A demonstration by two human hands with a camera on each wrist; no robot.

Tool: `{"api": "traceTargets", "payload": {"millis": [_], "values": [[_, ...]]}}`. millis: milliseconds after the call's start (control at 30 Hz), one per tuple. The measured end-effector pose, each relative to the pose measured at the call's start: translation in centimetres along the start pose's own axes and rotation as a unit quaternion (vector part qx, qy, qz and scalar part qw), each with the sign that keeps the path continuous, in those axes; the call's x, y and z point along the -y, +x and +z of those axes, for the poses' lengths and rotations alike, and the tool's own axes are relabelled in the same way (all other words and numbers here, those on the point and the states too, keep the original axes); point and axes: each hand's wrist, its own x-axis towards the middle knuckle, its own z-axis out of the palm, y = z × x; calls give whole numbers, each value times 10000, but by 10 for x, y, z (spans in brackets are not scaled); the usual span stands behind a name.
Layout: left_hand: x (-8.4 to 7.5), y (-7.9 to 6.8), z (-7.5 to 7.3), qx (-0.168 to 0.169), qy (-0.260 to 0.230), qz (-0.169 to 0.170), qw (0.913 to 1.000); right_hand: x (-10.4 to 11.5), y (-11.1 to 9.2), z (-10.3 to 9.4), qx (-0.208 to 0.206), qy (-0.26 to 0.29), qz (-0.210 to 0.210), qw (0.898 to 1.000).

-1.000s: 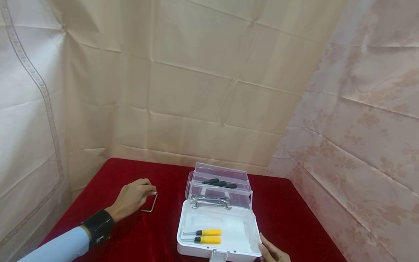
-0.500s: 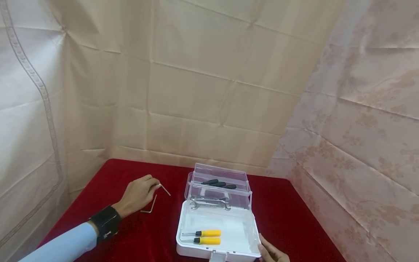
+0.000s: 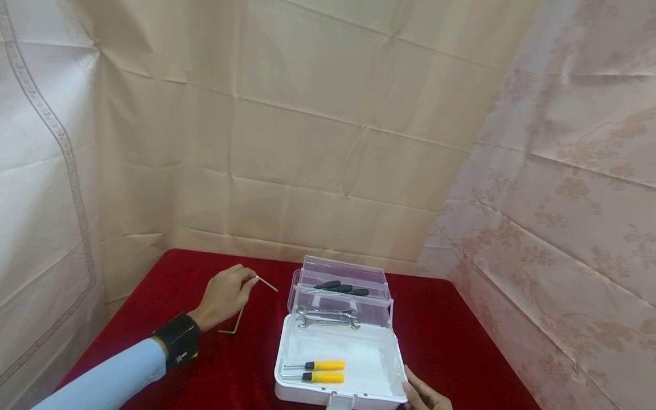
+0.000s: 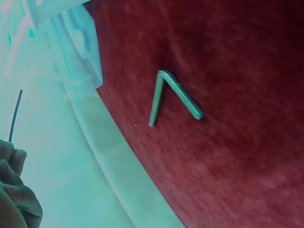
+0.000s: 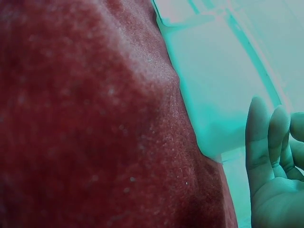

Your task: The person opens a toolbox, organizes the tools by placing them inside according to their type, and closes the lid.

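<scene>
In the head view my left hand [image 3: 225,293] pinches a hex key [image 3: 267,284] between thumb and fingertips, its long arm pointing right and slightly down. A second hex key [image 4: 181,95] lies bent on the red cloth below that hand. The white toolbox [image 3: 371,356] stands with its lid up. Two yellow-handled screwdrivers [image 3: 329,365] lie on its floor, and two open-ended wrenches [image 3: 328,323] rest near its back. My right hand [image 3: 429,396] is at the box's front right corner, fairly straight fingers against the outer wall in the right wrist view.
Several black-handled screwdrivers [image 3: 344,287] sit in the clear upper tray [image 3: 344,266] behind the box. A latch [image 3: 340,401] hangs at the box front. The red cloth-covered table [image 3: 435,319] ends at a beige curtain [image 3: 307,216].
My left hand has lifted the hex key and moved right and slightly away, baring its length. The second hex key stays lying on the cloth. My right hand stays by the toolbox.
</scene>
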Motion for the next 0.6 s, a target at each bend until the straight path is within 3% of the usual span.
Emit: {"api": "traceTargets", "payload": {"millis": [233,600], "values": [[-8,11,6,-138,-240,-33,9996,2,-1,1,84,24,-60,9999],[-15,18,17,-42,-598,-695,9958,2,-3,1,1,-79,-25,10000]]}}
